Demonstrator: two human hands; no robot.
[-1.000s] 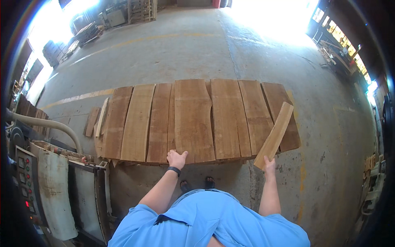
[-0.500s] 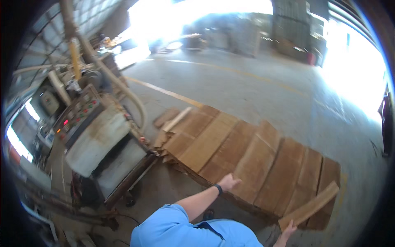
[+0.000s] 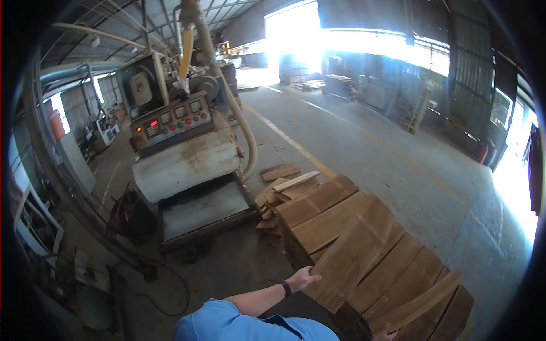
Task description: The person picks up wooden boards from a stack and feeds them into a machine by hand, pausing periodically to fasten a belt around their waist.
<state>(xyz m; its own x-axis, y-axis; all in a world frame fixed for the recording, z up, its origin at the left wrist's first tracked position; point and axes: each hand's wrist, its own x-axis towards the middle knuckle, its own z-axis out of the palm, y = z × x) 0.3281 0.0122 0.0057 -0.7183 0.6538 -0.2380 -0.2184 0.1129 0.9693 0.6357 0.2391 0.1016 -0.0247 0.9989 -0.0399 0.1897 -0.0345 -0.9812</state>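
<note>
Left hand (image 3: 302, 279) flat on board (image 3: 352, 258), fingers together; right hand (image 3: 384, 333) grips plank (image 3: 424, 305) — could slip, pinch.

You're in a woodworking shop or sawmill shed: stacked rough planks (image 3: 364, 250), a big planer-type machine (image 3: 185, 165) with control panel (image 3: 170, 122) and dust hose (image 3: 242, 122), concrete floor (image 3: 398, 153), corrugated metal walls.

A wide, pale brown plank (image 3: 355, 256) is lying tilted across the stacked boards (image 3: 318, 219), while a narrow wooden strip (image 3: 424, 304) is slanting over the stack's near right corner.
</note>
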